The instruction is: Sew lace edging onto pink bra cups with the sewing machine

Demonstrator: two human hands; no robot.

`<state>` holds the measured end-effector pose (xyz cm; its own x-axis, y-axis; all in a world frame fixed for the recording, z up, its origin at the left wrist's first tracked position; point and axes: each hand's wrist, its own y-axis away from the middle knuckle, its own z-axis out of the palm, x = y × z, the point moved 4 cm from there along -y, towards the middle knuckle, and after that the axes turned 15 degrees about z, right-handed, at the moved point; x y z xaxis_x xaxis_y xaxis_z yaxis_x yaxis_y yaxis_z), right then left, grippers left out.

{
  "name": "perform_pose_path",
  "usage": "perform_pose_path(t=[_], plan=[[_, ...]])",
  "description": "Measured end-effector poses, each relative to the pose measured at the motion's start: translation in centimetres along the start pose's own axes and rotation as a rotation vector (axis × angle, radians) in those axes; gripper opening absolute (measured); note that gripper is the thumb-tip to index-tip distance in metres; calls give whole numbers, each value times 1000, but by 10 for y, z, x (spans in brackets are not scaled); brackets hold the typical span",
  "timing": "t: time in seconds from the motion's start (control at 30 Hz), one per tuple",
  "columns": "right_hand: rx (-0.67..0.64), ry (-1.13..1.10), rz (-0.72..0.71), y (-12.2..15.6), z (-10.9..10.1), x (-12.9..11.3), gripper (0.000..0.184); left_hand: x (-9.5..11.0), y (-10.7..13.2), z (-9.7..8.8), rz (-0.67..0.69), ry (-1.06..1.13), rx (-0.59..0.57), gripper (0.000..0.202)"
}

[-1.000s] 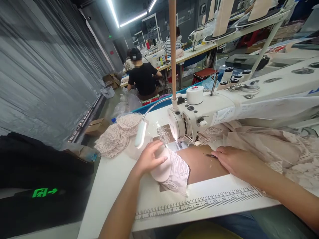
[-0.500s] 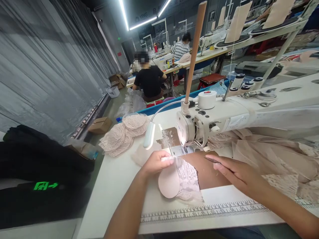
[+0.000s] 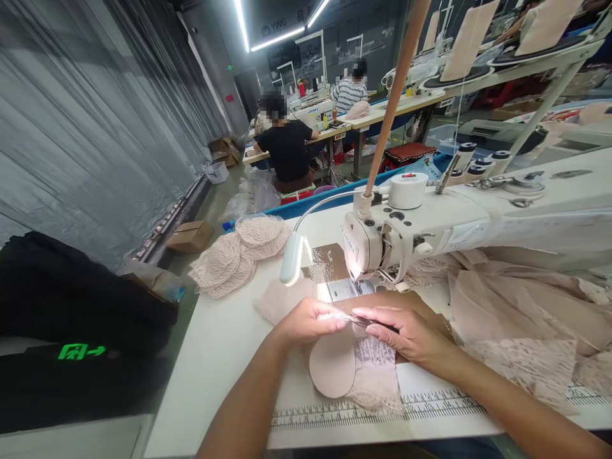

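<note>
My left hand [image 3: 310, 320] pinches the upper edge of a pale pink bra cup [image 3: 333, 368], which hangs in front of the sewing machine. A lace panel [image 3: 377, 366] is joined to the cup's right side, its scalloped hem lying over the printed ruler. In my right hand [image 3: 401, 331] is a pair of dark thread snips [image 3: 368, 322]. Their tip meets the fabric edge beside my left fingertips; whether the blades are closed I cannot make out. Behind both hands are the needle area and metal plate of the white sewing machine [image 3: 358, 245].
Stacked lace cups [image 3: 222, 264] lie at the table's left. A small lamp [image 3: 290, 258] bends over the work, near an upright wooden rod [image 3: 396, 95]. Sheer beige fabric [image 3: 516, 293] is heaped at right. Two people sit at machines farther back.
My right hand has moved left with the snips, bringing them to the fabric at my left fingers. The cup has shifted slightly right and down in view.
</note>
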<state>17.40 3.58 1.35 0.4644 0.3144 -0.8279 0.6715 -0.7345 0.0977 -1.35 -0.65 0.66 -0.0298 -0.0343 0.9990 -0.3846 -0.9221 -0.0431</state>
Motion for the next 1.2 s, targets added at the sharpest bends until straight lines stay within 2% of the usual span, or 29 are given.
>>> perform_pose_path(t=[0.27, 0.6, 0.83, 1.0, 1.1, 1.2], plan=[[-6, -8, 42, -1, 8, 1, 40, -7, -1, 5, -20, -18, -11, 34], [-18, -156, 119, 4, 10, -7, 35, -7, -2, 7, -24, -14, -29, 34], [-23, -137, 105, -1, 15, -2, 32, -10, -3, 10, -23, -29, -68, 38], [33, -331, 174, -5, 21, 4, 37, -10, -5, 17, 33, -72, -53, 35], [-32, -331, 229, -6, 26, 5, 35, -10, -4, 12, 14, -129, -84, 32], [10, -214, 270, -5, 20, 8, 26, -10, 3, -5, -47, -210, -144, 31]])
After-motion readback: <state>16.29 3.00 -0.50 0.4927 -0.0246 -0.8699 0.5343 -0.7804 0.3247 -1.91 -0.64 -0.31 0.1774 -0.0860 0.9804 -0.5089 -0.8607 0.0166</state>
